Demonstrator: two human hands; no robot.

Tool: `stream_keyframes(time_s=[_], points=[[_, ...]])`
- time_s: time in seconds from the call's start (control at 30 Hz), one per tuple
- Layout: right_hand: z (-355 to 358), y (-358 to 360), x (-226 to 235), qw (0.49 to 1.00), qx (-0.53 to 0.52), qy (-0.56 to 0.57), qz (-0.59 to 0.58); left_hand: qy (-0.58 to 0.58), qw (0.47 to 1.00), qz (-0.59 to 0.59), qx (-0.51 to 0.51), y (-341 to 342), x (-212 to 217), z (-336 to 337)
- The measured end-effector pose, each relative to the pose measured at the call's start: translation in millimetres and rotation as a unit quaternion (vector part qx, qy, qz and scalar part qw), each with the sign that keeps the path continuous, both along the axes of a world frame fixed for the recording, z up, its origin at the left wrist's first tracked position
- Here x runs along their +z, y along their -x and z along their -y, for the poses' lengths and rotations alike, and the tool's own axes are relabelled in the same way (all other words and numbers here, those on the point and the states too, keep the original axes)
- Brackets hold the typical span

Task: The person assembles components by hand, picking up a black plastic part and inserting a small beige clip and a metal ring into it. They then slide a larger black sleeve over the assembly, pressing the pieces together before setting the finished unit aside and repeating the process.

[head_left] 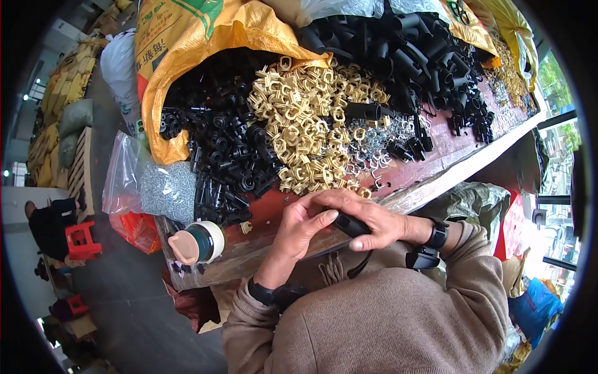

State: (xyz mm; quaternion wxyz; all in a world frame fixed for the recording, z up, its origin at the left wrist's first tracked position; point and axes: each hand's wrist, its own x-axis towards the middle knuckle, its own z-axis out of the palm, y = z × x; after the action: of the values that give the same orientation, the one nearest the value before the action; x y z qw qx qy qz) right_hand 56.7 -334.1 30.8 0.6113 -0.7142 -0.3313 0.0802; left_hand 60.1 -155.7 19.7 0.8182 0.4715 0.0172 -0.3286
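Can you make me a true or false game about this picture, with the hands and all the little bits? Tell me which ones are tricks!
1. The right hand holds a black piece. True.
2. The person is wearing thick gloves. False: the left hand and the right hand are both bare.
3. The beige parts lie on the floor. False: the beige parts are heaped on the table.
4. A cup with a pinkish lid is near a corner of the table. True.
5. The clear bag of small silvery pieces is at the picture's right. False: the clear bag is at the left.
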Motion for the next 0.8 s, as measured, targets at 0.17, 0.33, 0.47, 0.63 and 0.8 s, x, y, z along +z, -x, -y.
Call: stream_keyframes(time_s=[0.17,0.33,0.47,0.63,0.8], points=[[1.6,-0.6,2.6,0.997,0.009,0.018,0.073,0.017,0.999,0.024,0.018,3.5,-7.7,7.9],[9.8,7.1,-3.8,0.994,-0.073,-0.052,-0.063,0.074,0.994,-0.085,0.009,4.7,2.8,5.5],[37.1,15.0,2.1,0.976,-0.174,-0.054,-0.123,0.013,0.996,-0.079,0.034,7.3,-4.4,1.4],[117.0,40.7,28.7,0.928,-0.319,0.128,-0.144,-0.301,0.921,0.240,0.058,9.8,-13.1,-5.2],[192.0,110.9,56.5,0.755,-0.314,0.563,-0.122,-0.431,0.780,0.454,-0.018,8.1,-16.5,-3.3]])
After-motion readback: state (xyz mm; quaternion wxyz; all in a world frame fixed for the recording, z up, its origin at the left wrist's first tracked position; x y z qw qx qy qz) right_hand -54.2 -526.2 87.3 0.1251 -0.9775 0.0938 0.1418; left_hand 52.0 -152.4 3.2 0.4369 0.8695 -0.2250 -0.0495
